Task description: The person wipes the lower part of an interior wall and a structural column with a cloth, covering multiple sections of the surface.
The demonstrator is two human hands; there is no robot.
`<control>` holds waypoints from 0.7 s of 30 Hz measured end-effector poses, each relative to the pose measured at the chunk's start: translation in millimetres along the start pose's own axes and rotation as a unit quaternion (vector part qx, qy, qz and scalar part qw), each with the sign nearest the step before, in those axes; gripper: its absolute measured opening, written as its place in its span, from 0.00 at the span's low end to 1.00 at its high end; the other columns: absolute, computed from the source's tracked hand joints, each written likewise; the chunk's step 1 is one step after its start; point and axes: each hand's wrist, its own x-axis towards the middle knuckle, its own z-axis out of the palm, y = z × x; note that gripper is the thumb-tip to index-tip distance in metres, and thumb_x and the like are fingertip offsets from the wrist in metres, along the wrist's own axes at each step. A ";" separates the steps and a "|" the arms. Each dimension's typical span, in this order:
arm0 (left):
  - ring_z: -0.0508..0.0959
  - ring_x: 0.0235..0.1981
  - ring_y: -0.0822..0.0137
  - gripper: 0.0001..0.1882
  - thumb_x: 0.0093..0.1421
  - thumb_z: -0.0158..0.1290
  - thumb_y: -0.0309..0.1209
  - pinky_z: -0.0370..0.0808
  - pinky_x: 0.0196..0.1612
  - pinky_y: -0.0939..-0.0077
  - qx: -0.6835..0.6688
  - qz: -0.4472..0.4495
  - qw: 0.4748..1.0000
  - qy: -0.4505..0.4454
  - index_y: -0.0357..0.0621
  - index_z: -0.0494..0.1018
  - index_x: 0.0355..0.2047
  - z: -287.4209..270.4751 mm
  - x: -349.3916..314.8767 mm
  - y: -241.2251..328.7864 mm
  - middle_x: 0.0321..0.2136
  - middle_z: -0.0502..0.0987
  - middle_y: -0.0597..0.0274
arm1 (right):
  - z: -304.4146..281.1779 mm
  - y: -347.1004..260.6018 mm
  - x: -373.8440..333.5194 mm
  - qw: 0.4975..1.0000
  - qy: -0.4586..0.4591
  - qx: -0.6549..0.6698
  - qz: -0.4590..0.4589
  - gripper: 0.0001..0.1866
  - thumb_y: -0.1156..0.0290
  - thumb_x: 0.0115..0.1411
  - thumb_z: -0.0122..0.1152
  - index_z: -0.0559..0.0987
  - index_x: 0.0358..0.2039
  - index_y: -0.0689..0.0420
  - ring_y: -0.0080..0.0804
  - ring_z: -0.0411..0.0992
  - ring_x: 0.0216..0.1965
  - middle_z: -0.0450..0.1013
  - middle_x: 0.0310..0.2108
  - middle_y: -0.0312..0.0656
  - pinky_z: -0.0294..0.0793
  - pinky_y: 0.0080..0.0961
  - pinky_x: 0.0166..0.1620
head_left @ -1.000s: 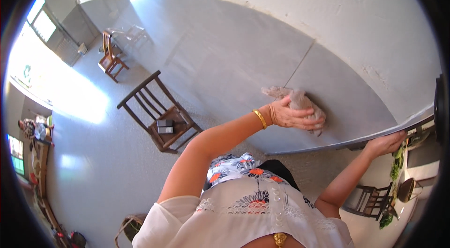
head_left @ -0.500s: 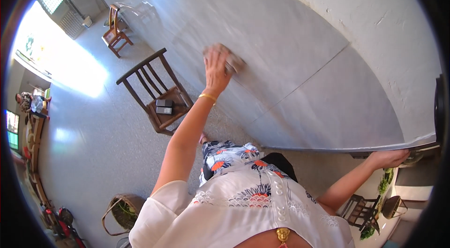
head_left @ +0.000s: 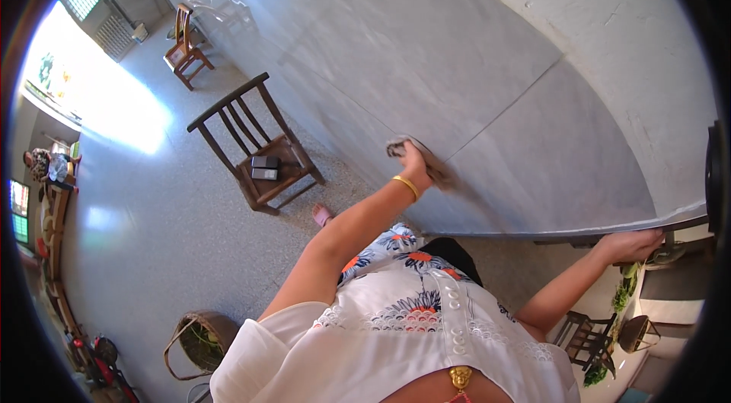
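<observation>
A crumpled greyish-brown cloth point(head_left: 436, 169) is pressed against the smooth grey lower wall point(head_left: 426, 60), close to where two dark seams meet. My left hand point(head_left: 414, 162) grips it, fingers bent around it, and the cloth is slightly blurred. A yellow bangle point(head_left: 408, 186) circles that wrist. Off to the right, my right hand point(head_left: 630, 245) is at the end edge of the wall, its fingers drawn together. A dull greenish rounded thing point(head_left: 668, 254) shows just beyond those fingertips; whether the hand grips it or the edge is unclear.
A dark wooden chair point(head_left: 285, 153) stands left of the wall with two small dark boxes point(head_left: 265, 167) on its seat. Another wooden chair point(head_left: 186, 53) is farther back. A wicker basket point(head_left: 204, 342) sits on the floor at lower left. A person point(head_left: 52, 165) is at the far left.
My left hand has swept the cloth down the wall, rightward and nearer to me. My right hand has stayed by the wall's end.
</observation>
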 end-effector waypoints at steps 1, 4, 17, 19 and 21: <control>0.57 0.57 0.51 0.34 0.58 0.32 0.55 0.52 0.55 0.43 0.009 -0.088 0.995 -0.050 0.46 0.49 0.58 14.0 -25.0 -5.5 0.58 0.53 0.56 | -3.4 4.2 3.6 1.000 0.007 -0.006 -0.004 0.23 0.61 0.59 0.39 0.68 0.43 0.71 0.38 0.67 0.38 0.67 0.40 0.55 0.66 0.29 0.42; 0.56 0.57 0.48 0.31 0.60 0.28 0.51 0.49 0.54 0.37 -0.002 -0.167 0.978 -0.128 0.44 0.52 0.57 28.8 -61.8 -3.9 0.57 0.56 0.54 | -1.7 8.4 -2.4 1.000 -0.020 -0.015 0.002 0.24 0.61 0.59 0.39 0.67 0.45 0.71 0.38 0.67 0.40 0.67 0.41 0.56 0.67 0.29 0.42; 0.65 0.50 0.55 0.15 0.63 0.34 0.37 0.57 0.55 0.50 -0.023 -0.054 0.956 -0.287 0.43 0.66 0.42 83.3 -227.8 120.0 0.44 0.68 0.54 | -5.4 5.6 -6.5 0.996 -0.040 0.059 0.046 0.24 0.62 0.60 0.40 0.64 0.46 0.74 0.36 0.67 0.39 0.67 0.41 0.55 0.67 0.26 0.42; 0.66 0.48 0.57 0.15 0.63 0.35 0.36 0.61 0.54 0.54 0.034 0.017 0.945 -0.324 0.43 0.64 0.44 64.2 -217.7 119.0 0.44 0.68 0.55 | -3.2 5.7 -9.0 0.995 -0.034 0.070 0.064 0.26 0.62 0.60 0.41 0.62 0.48 0.75 0.35 0.67 0.40 0.67 0.42 0.55 0.67 0.25 0.43; 0.70 0.44 0.63 0.18 0.63 0.38 0.35 0.70 0.47 0.66 0.077 0.129 0.905 -0.397 0.42 0.58 0.51 48.0 -191.0 118.5 0.43 0.69 0.58 | -0.7 10.1 -9.4 0.996 -0.028 0.061 0.058 0.27 0.62 0.60 0.42 0.61 0.49 0.75 0.36 0.67 0.41 0.66 0.43 0.55 0.67 0.25 0.43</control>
